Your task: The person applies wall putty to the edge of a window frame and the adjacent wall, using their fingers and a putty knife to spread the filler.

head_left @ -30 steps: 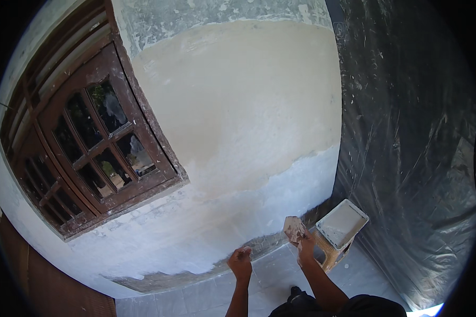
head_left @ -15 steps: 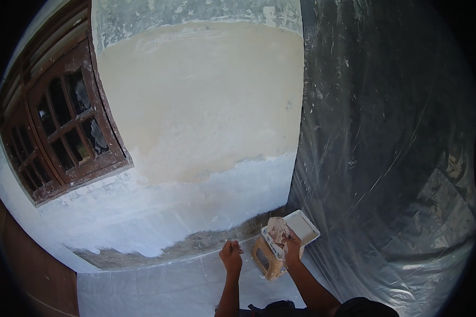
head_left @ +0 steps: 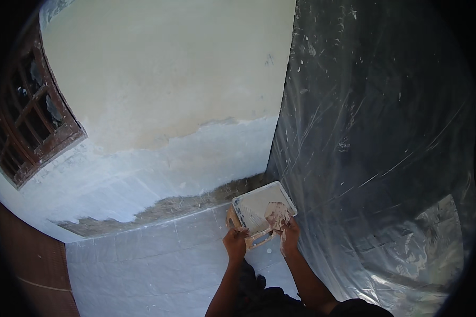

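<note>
In my right hand [head_left: 290, 236] is a putty scraper [head_left: 276, 213], its wide blade smeared with pinkish-white paste. The blade hangs over the near right part of a shallow rectangular tray [head_left: 280, 186] that holds pale putty with ridged marks. My left hand [head_left: 235, 243] is closed beside the tray's near left corner. Whether its fingers grip the rim or something small, I cannot make out. Under the tray stands a tan plastic stool [head_left: 260, 241], partly hidden by the tray and my hands.
Ahead rises a wall [head_left: 169, 79], cream above, whitish lower down, with a bare grey strip at its foot. A brown wooden window [head_left: 37, 116] is at left. Dark plastic sheeting [head_left: 365, 137] hangs at right. Grey sheeting or tile covers the floor [head_left: 143, 269].
My view has tipped down and shifted right. The scraper has moved to the tray's near right part, and my left hand has come up close to the tray's near left corner.
</note>
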A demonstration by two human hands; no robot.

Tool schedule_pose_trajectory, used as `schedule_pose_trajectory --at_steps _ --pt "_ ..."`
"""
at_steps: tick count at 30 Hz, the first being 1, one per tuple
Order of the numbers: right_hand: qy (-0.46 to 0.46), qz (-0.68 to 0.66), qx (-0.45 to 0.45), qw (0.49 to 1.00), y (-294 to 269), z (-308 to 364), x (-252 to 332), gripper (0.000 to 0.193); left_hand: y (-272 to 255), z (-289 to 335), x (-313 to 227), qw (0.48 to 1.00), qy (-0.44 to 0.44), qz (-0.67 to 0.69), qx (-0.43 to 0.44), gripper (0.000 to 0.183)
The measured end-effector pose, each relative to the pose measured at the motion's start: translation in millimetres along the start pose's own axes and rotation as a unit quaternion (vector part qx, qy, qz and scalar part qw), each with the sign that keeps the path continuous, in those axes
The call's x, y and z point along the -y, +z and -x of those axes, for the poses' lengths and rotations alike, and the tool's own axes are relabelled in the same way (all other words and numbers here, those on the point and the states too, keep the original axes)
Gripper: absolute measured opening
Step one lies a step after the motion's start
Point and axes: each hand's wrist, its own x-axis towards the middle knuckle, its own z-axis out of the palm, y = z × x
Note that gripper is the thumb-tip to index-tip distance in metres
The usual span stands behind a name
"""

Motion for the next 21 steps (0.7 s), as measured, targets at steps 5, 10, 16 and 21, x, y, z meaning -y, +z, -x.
schedule_pose_trajectory --at_steps 5,10,16,21 --pt "0.038 0.068 -0.026 0.997 -40.3 -55.6 -32.2 0.045 39.3 -17.4 11.3 0.994 -0.083 -0.059 0.046 0.029" --pt "0.08 0.11 -0.061 0.989 -57.4 -96.1 -53.8 0.043 63.4 -46.5 75.5 0.967 -0.164 -0.182 0.068 0.038" --pt "0.063 0.293 -0.044 0.953 -105.5 -135.9 -115.4 0.036 76.7 -65.0 182.8 0.971 -0.057 -0.228 0.045 0.022" --pt "0.091 0.398 0.015 0.913 -114.3 -159.1 -175.4 0.035 76.5 -75.6 250.7 0.923 -0.143 -0.352 0.051 0.053"
